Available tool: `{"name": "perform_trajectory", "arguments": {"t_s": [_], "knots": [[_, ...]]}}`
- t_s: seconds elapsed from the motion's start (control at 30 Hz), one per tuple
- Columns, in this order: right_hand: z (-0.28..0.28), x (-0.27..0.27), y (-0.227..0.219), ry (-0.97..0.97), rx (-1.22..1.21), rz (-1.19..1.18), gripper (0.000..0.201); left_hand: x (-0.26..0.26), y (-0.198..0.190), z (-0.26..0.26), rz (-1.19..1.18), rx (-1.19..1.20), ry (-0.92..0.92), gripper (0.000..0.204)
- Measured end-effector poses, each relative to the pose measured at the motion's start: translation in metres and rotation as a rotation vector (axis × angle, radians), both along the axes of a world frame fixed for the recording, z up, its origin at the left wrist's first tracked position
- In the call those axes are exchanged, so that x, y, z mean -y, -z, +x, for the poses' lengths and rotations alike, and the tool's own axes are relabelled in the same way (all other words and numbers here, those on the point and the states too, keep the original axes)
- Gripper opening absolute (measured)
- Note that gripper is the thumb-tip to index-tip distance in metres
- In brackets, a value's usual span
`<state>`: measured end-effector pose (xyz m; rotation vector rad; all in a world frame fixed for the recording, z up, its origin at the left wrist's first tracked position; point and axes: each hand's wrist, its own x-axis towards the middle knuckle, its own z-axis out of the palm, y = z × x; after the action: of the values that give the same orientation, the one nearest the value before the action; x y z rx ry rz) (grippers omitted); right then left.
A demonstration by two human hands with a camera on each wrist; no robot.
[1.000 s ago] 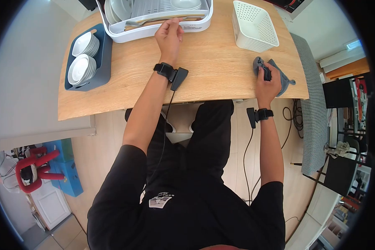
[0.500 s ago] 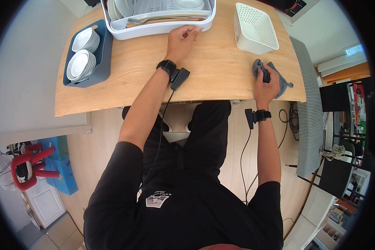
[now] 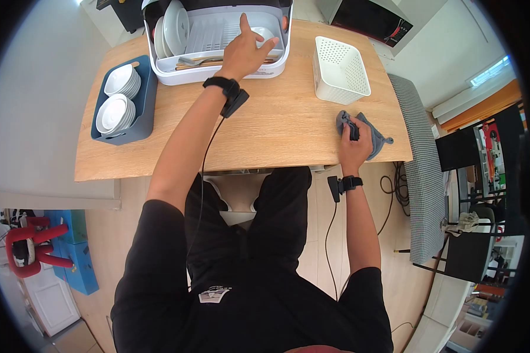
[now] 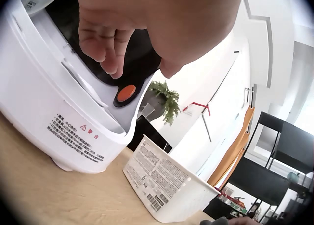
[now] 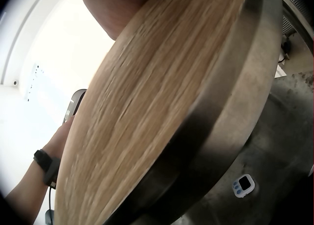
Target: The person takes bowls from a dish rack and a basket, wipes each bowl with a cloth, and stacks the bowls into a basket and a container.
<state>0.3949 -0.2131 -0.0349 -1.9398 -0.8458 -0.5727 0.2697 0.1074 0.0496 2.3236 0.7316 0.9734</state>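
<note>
My left hand is over the front of a white dish rack, its index finger stretched out and thumb spread, holding nothing. Below it, chopsticks and a fork lie along the rack's front section. White plates stand at the rack's left, and a white bowl, partly behind my hand, sits at its right. In the left wrist view, the fingers hang in front of a black lid with an orange button. At the table's right front, my right hand grips a bunched grey cloth.
A white perforated basket stands right of the rack. On the left, a blue-grey bin holds two stacks of white bowls. A microwave is beyond the table's back right. The table edge fills the right wrist view.
My left hand first slid right along the rack's front, then rose forward over it, its fingers spreading. The right hand stays on the cloth. The head view has tilted up, showing more of the rack.
</note>
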Motion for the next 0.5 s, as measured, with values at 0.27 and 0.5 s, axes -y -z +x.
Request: {"name": "perform_trajectory", "arguments": {"t_s": [0.27,0.5], "knots": [[-0.001,0.000,0.000,0.005,-0.012,-0.011,0.020,-0.022,-0.003,0.009,0.240,-0.585,-0.006,0.060],[-0.003,-0.001,-0.001,0.003,-0.032,0.007,0.020,-0.028,-0.005,0.006,0.372,-0.642,-0.015,0.040]]}}
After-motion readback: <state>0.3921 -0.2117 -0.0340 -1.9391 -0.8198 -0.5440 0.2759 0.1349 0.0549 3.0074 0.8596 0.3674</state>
